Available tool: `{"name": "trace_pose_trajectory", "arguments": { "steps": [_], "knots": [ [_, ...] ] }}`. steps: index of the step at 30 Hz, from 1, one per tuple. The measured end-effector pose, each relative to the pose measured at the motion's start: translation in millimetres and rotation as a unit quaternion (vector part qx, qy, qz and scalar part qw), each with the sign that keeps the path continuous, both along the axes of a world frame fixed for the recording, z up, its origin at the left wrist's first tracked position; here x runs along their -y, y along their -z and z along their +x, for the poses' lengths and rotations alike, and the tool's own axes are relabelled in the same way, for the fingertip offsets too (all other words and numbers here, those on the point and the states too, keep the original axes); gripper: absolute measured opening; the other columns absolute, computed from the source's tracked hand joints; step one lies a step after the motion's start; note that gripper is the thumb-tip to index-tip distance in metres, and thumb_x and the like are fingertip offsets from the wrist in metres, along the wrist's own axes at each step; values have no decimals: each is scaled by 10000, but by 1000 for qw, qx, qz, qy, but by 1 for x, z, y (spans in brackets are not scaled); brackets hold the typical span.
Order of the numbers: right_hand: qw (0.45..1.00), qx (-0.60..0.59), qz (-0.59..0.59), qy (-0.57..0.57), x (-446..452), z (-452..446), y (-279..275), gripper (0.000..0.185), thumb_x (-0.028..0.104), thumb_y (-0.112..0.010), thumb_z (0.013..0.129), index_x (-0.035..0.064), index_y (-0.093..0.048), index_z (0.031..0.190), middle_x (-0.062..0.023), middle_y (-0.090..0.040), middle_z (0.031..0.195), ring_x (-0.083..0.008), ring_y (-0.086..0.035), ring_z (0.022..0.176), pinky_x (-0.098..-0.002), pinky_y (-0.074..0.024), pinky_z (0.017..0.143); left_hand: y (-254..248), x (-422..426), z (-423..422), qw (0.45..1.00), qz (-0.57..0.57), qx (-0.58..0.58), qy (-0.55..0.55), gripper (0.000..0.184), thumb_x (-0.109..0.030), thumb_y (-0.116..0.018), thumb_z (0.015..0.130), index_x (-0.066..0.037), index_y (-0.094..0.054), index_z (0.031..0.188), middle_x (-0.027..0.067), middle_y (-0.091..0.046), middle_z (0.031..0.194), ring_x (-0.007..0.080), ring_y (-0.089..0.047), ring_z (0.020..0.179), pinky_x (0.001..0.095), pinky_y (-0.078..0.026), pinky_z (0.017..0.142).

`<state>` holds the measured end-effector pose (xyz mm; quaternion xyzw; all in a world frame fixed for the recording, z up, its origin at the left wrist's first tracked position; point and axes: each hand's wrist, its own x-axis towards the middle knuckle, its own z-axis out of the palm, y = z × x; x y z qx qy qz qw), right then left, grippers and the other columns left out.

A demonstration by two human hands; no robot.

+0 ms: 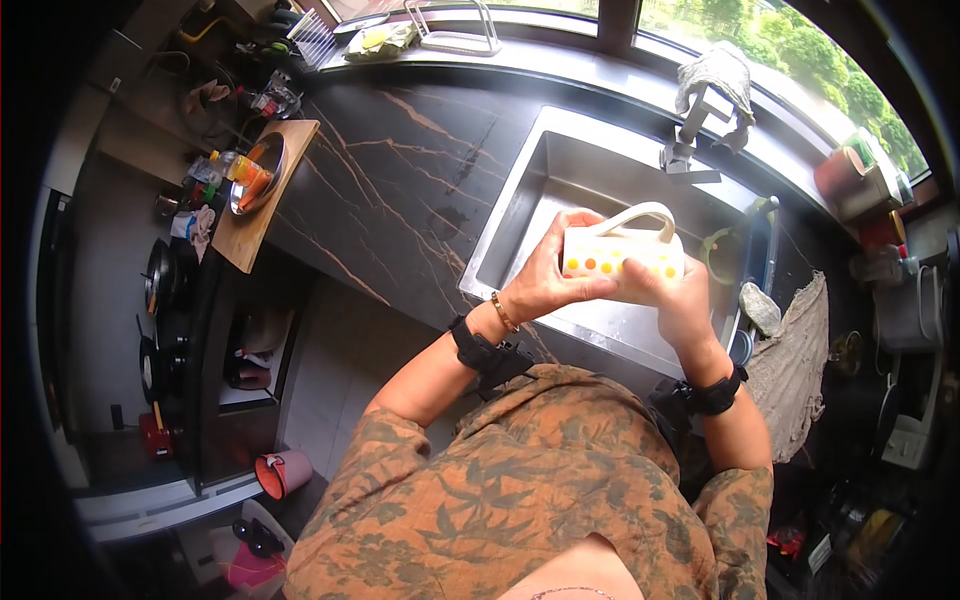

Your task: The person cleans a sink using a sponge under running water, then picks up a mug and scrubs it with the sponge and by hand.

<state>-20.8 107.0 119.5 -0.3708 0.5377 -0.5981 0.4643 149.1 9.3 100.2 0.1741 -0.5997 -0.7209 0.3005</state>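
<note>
A white mug (604, 250) with yellow and orange dots lies on its side between my hands, its handle pointing up toward the window. My left hand (553, 268) is wrapped around one end, with the thumb along the near side. At the other end my right hand (677, 292) grips the mug, thumb pressed on the dotted wall; its other fingers are mostly hidden. Both hands are above the steel sink (508, 200). Behind it stands the faucet (681, 150), a grey cloth (716, 80) draped over it.
Right of the sink are a light scrubbing pad (760, 308) and a spread beige cloth (797, 365). The dark veined countertop (400, 170) runs left to a wooden board (245, 238) bearing a metal pan (279, 150) and a bottle. A pink bucket (290, 473) stands at lower left.
</note>
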Motion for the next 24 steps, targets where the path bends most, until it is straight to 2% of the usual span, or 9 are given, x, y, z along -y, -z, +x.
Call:
{"name": "trace_pose_trajectory", "arguments": {
  "steps": [1, 3, 6, 9, 10, 14, 18, 21, 24],
  "knots": [
    [996, 85, 9, 27, 3, -4, 6, 342, 172, -761, 830, -60, -640, 1050, -83, -682, 954, -112, -653, 809, -234, -532, 725, -4, -3, 1, 1000, -1, 1, 11, 784, -269, -843, 735, -36, -348, 1296, 126, -490, 1207, 180, -529, 1121, 294, -508, 899],
    [992, 121, 33, 22, 4, -10, 17, 393, 179, -756, 837, -55, -611, 1117, -77, -672, 1004, -114, -641, 878, -243, -524, 782, 0, -2, -2, 999, -26, 26, -18, 726, -298, -825, 749, -36, -394, 1271, 114, -534, 1136, 172, -557, 1068, 299, -504, 896],
    [991, 74, -14, -115, -4, -5, 13, 429, 170, -750, 839, -32, -579, 1177, -53, -659, 1044, -128, -622, 948, -257, -505, 841, 20, 9, -8, 998, 5, 24, -56, 632, -350, -783, 786, -31, -457, 1224, 97, -570, 1048, 155, -589, 967, 306, -515, 853],
    [978, -15, -19, -206, -15, 1, 1, 463, 145, -751, 831, -6, -556, 1222, -38, -650, 1085, -135, -605, 993, -264, -486, 877, 23, 6, -9, 992, 124, 15, 7, 600, -368, -755, 809, -19, -466, 1201, 99, -577, 1034, 153, -599, 938, 302, -534, 793],
    [983, 26, -24, -180, -16, 6, 4, 429, 120, -756, 817, -3, -583, 1190, -40, -660, 1062, -129, -612, 958, -263, -495, 847, 22, 4, -9, 990, 138, 7, 0, 569, -390, -731, 827, -10, -475, 1165, 98, -588, 996, 158, -614, 919, 302, -555, 724],
    [982, -126, 12, -138, -9, -4, 9, 347, 113, -780, 794, -14, -635, 1082, -46, -690, 958, -118, -643, 861, -270, -525, 757, 26, -1, -16, 984, 160, -11, -75, 534, -396, -709, 850, -10, -479, 1139, 105, -584, 992, 162, -631, 884, 283, -568, 671],
    [995, -80, -45, 40, 1, 12, 10, 420, 148, -819, 762, -40, -627, 1085, -47, -704, 956, -112, -660, 814, -249, -536, 696, 25, 0, -20, 979, 191, -10, -75, 519, -397, -686, 872, -3, -475, 1136, 123, -578, 1015, 168, -646, 856, 282, -583, 648],
    [997, -48, -22, 54, 4, 14, 10, 429, 148, -819, 763, -24, -623, 1104, -50, -698, 972, -117, -653, 847, -265, -533, 742, 23, 0, -21, 976, 199, -17, -87, 502, -395, -665, 886, 3, -486, 1134, 125, -594, 991, 175, -663, 834, 291, -598, 627],
    [982, -108, 4, -158, 0, -7, 6, 440, 149, -821, 760, -7, -619, 1118, -52, -688, 995, -123, -639, 890, -284, -525, 793, 20, 0, -19, 973, 219, -13, -65, 466, -375, -625, 912, 4, -503, 1155, 124, -617, 1000, 182, -675, 857, 305, -603, 659]
  ]
}}
